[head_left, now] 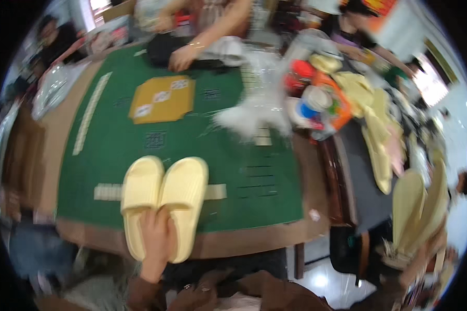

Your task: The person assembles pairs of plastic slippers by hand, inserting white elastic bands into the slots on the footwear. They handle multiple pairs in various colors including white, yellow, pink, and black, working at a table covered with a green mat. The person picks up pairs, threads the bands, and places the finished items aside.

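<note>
A pair of pale yellow slippers (183, 180) lies side by side at the near edge of the green mat, toes pointing away from me. My left hand (156, 231) grips both between them, its fingertips at the straps. Far to the right, my right hand (422, 259) is raised off the table's side, holding another pair of pale yellow slippers (409, 205) by the lower end. Those two soles stand upright and fan apart at the top. Blur hides the exact finger positions of my right hand.
The green mat (233, 202) carries a mustard-yellow card (163, 106) and clear plastic wrap (264, 103). Across the table, another person's hand (182, 57) rests on a dark item. A side table at right bears piled yellow slippers (376, 140), a white-and-blue tub (312, 103) and an orange bag (340, 96).
</note>
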`<state>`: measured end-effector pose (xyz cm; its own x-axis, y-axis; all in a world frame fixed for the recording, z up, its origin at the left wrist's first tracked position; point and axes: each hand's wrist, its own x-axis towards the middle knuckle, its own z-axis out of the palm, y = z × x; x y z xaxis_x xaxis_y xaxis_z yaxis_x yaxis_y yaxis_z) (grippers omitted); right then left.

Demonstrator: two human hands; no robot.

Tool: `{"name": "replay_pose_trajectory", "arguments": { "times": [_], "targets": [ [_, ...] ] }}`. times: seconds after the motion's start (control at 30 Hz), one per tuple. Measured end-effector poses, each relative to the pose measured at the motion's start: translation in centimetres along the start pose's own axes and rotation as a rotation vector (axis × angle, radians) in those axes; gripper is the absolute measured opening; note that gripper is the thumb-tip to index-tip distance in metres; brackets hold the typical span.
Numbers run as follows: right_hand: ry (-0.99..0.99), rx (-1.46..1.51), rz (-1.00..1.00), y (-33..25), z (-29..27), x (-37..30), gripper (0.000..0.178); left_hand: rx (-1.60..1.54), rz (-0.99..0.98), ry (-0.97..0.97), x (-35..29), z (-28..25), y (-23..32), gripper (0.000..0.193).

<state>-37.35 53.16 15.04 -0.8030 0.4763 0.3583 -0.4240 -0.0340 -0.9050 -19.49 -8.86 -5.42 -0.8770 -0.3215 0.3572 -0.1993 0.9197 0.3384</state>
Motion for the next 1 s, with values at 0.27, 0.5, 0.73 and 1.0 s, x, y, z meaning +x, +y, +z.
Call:
{"name": "replay_pose_trajectory", "arguments": {
  "times": [0.27,0.5,0.73,1.0],
  "targets": [
    [-0.084,0.111,0.538,-0.3,12.2,-17.7,0.046,0.017,-0.014,0.155,0.4,-4.3,-10.2,0.018],
    [-0.629,0.213,0.698,5.0,25.7,-29.6,0.041,0.217,-0.234,0.132,0.6,-11.4,-35.4,0.035],
    [-0.948,0.380,1.221,8.3,30.8,-37.6,0.047,0.528,-0.189,0.230,2.8,-9.9,-22.8,0.046],
    [-1.252,0.069,0.570,9.8,24.6,-34.4,0.044,-0.494,-0.177,-0.280,-0.6,-4.8,-2.7,0.068]
  ]
}}
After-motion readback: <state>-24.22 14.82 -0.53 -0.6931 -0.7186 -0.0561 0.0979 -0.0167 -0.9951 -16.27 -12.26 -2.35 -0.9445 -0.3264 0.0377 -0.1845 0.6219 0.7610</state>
